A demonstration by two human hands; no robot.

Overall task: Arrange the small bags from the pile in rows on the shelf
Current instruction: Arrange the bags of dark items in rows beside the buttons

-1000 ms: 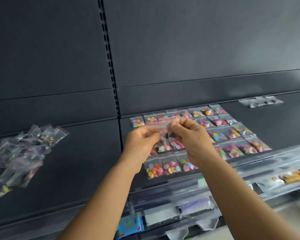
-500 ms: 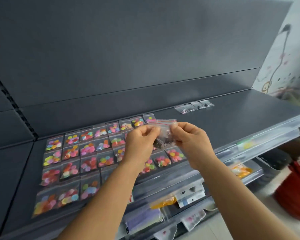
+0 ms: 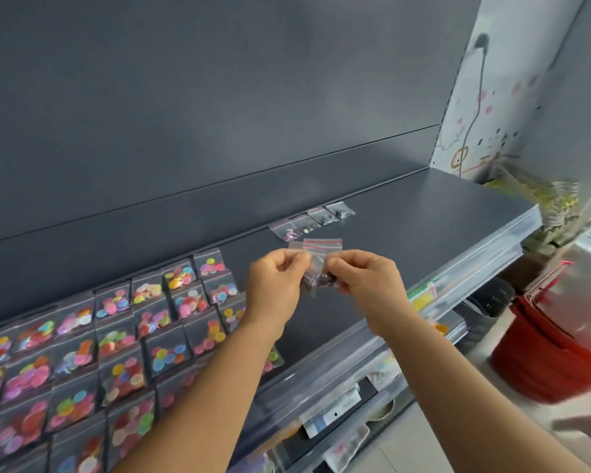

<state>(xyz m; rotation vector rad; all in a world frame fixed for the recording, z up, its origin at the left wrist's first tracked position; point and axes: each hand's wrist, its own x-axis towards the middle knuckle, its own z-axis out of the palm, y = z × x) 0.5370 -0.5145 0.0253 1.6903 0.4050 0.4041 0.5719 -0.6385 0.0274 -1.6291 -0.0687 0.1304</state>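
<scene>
Many filled bags [image 3: 123, 336] lie in rows on the left of the shelf [image 3: 440, 213], coloured discs inside. Left hand [image 3: 275, 285] and right hand [image 3: 364, 288] are raised close together above the shelf, each pinching small clear bags [image 3: 316, 264] by thumb and fingertips; at least two red-striped tops overlap between them. Dark small contents sag to the bottom. Judgement: very light, limp film, slick, bags cling to one another; contents shift, not fragile. Best hold is at the flat upper edge near the seal, so the load hangs below and one bag peels free. Further right, a short row of four bags [image 3: 313, 220] sits near the back wall.
</scene>
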